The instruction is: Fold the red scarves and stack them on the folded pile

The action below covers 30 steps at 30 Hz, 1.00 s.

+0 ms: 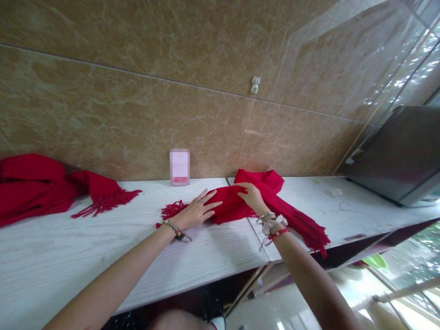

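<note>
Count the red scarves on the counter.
2 visible: the left scarf, cut off by the picture's edge, and the middle scarf under the left hand and right hand. Folds could hide more.

Brn tile wall (120,110), wht tbl (68,256)

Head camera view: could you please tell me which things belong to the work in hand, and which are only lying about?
In use:
- red fringed cloth in the middle
- left hand and right hand, both on it
- white surface beneath

Apparently just about:
- second red cloth, far left, untouched
- upright card, blurred
- cat figure on the wall
</note>
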Motion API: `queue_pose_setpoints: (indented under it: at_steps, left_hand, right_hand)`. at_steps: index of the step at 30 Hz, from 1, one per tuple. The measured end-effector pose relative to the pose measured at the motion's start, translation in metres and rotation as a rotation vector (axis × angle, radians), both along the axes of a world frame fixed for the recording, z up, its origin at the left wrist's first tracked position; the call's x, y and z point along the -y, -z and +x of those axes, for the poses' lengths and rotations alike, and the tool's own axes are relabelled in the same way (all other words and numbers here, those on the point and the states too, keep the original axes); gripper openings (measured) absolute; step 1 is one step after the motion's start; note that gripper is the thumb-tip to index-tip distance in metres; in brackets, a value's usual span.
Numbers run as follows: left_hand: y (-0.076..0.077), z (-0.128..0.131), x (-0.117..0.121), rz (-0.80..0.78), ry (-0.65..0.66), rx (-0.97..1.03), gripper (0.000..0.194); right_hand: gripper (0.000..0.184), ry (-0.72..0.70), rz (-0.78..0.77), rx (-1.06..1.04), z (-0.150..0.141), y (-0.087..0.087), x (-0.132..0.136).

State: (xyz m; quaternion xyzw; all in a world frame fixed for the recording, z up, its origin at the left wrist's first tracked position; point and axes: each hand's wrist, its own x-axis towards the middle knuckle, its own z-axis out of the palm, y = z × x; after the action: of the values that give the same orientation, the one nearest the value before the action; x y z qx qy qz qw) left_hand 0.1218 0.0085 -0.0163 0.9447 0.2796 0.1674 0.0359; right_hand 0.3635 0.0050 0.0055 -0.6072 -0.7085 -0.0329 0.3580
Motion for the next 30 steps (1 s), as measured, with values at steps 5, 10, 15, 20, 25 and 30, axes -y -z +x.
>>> queue_pose_setpoints:
  at_steps: [5,10,15,20,25,30]
  left_hand:
    - [-0.001,-0.009,0.007,0.034,0.056,-0.039,0.036]
    - [0.000,-0.006,0.012,0.038,0.002,-0.019,0.038]
    - [0.012,-0.006,0.013,0.007,-0.024,-0.018,0.044]
    - [0.019,-0.008,0.018,-0.102,-0.050,-0.110,0.057]
    - [0.018,-0.015,0.015,-0.171,-0.030,-0.139,0.055]
    - [0.007,-0.027,-0.009,-0.351,-0.167,0.108,0.057]
  right_hand:
    - [0.036,0.048,0.105,0.020,0.011,0.011,-0.003]
    - [0.028,-0.166,0.009,0.326,-0.001,-0.014,-0.012]
    - [0.015,-0.358,-0.227,0.420,-0.013,-0.037,-0.030]
    - [0.016,-0.239,-0.148,0.320,-0.012,-0.019,-0.030]
    - [0.029,-0.196,-0.085,0.366,-0.011,0.006,-0.023]
    - [0.032,-0.214,-0.053,0.442,-0.007,0.001,-0.020]
